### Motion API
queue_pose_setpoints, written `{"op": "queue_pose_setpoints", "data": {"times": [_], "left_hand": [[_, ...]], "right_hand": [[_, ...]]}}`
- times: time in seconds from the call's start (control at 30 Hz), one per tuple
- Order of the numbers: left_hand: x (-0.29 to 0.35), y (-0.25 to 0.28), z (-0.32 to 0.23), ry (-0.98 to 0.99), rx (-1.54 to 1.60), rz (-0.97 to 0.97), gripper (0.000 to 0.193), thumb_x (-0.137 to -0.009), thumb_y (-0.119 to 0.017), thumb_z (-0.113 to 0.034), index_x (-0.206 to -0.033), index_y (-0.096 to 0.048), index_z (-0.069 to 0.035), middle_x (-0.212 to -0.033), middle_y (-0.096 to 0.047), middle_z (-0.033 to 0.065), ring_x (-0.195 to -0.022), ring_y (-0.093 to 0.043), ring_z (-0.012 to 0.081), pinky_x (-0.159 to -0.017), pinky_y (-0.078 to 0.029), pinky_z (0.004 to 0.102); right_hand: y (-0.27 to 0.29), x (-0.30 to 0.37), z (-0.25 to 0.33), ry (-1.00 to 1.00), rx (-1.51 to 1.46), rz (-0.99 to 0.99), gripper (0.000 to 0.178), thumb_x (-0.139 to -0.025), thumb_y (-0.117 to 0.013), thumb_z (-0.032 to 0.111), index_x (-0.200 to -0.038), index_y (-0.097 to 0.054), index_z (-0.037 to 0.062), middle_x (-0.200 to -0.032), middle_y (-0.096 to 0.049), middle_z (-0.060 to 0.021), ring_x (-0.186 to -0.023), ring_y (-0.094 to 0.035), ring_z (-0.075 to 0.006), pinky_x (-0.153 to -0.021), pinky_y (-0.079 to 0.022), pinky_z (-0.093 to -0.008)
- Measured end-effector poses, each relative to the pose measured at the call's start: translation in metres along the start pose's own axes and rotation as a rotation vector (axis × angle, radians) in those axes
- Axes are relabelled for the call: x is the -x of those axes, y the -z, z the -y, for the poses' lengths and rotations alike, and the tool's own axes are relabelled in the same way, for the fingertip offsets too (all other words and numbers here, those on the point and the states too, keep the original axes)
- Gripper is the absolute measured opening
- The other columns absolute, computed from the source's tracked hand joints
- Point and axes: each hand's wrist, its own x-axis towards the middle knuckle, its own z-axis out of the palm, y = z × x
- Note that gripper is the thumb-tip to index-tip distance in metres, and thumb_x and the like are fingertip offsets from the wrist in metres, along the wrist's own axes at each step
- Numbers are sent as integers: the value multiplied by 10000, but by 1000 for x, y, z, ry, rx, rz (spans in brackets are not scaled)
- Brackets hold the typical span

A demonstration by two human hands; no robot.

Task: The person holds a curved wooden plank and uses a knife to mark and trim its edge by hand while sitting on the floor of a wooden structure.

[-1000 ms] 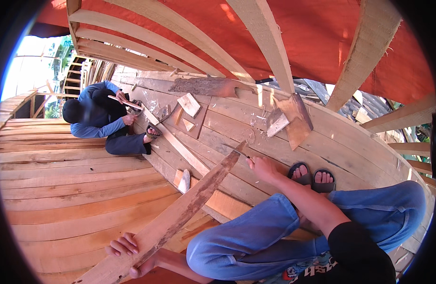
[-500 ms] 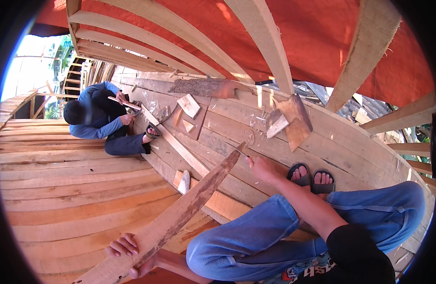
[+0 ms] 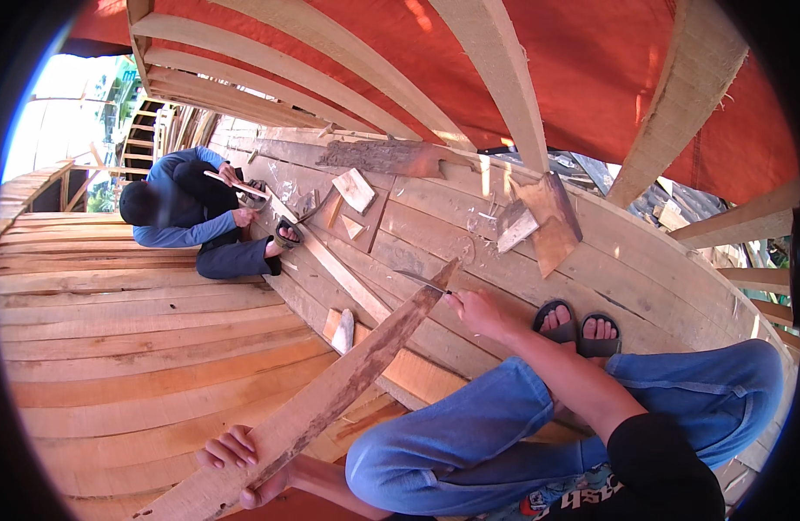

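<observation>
A long wooden plank, with dark bark patches along one side, slants from the lower left up to the middle. My left hand is wrapped around the plank's near part, fingers on one edge and thumb on the other. In my right hand is a knife, gripped by its handle. The blade points left and lies across the plank near its narrow far end. Whether its edge is cutting into the wood cannot be made out.
Another person sits at the far left, hands on a thin strip of wood. Offcuts, a bark slab and shavings lie on the plank floor. Curved timber ribs rise before a red tarp.
The knife blade has come into clear view across the plank's far end, my right hand having turned and shifted slightly. My left hand keeps its hold. The whole view has shifted a little.
</observation>
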Motion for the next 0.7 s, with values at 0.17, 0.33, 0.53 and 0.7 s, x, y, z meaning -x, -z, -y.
{"op": "queue_pose_setpoints", "data": {"times": [0.17, 0.33, 0.53, 0.7], "left_hand": [[1, 2, -3, -6, -9, -11, 454, -617, -710, -208, -896, -369, -97, -689, -392, -3, -542, -429, 102, -569, -360, 231], [5, 1, 3, -3, -17, -63, 448, -610, -701, -200, -893, -368, -100, -673, -396, -2, -521, -434, 106, -566, -368, 223], [-2, -4, -2, -15, 11, -32, 445, -605, -702, -175, -893, -369, -101, -669, -413, 10, -507, -452, 114, -565, -385, 218], [-1, 1, -2, -14, 40, -22, 449, -604, -703, -162, -901, -373, -95, -676, -426, 16, -520, -463, 126, -564, -389, 226]], "right_hand": [[8, -4, 8, -216, 67, 70, 523, -984, -424, 432, -853, -628, -31, -840, -643, -284, -841, -620, -467, -745, -477, -545], [23, -5, -14, -326, 78, 89, 555, -989, -400, 443, -848, -624, -45, -851, -637, -297, -856, -623, -465, -754, -474, -542], [10, 3, 10, -258, 15, 124, 538, -985, -410, 431, -862, -635, -42, -859, -635, -301, -865, -622, -466, -761, -467, -548], [15, -8, -10, -299, 128, 99, 535, -982, -413, 439, -890, -641, -36, -860, -637, -297, -872, -621, -465, -764, -469, -544]]}}
